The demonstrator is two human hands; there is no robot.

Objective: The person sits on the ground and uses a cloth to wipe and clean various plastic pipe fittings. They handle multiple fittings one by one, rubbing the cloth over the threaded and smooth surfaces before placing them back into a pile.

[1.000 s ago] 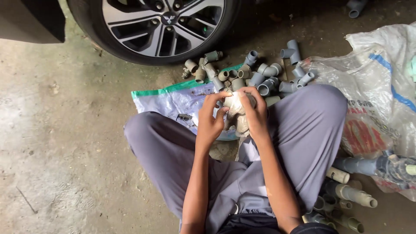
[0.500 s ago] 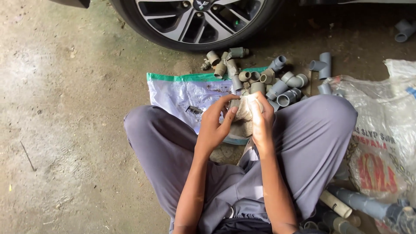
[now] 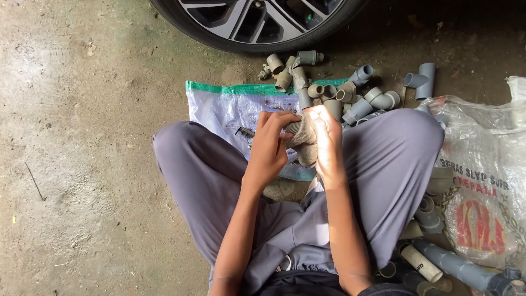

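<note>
1. Holding, in both hands above the lap: a grimy pipe fitting (image 3: 302, 137), pale grey-brown, kept between the raised knees and over the near edge of the woven plastic sack (image 3: 230, 112) spread on the concrete floor (image 3: 82, 137).
2. Left hand (image 3: 269, 147): curling in from the left, fingers (image 3: 282, 118) closing narrowly around the upper end of the fitting, wrist bending upward, forearm rising from the lower middle of the view.
3. Right hand (image 3: 324, 141): cupping the right side of the fitting, back of the hand catching bright light, fingers wrapping round it; exact finger spread not telling clearly through the glare.
4. Handling well, as a judgement: keeping the right hand as the steady clamp, letting the left do any turning or rubbing; gripping the ends rather than the dirty middle, since slipping seems likely.
5. Lying nearby: a heap of grey pipe fittings (image 3: 334, 90) just beyond the hands, near the car wheel (image 3: 257, 22); a printed white sack (image 3: 487, 181) and pipe offcuts (image 3: 433, 260) at the right knee.
</note>
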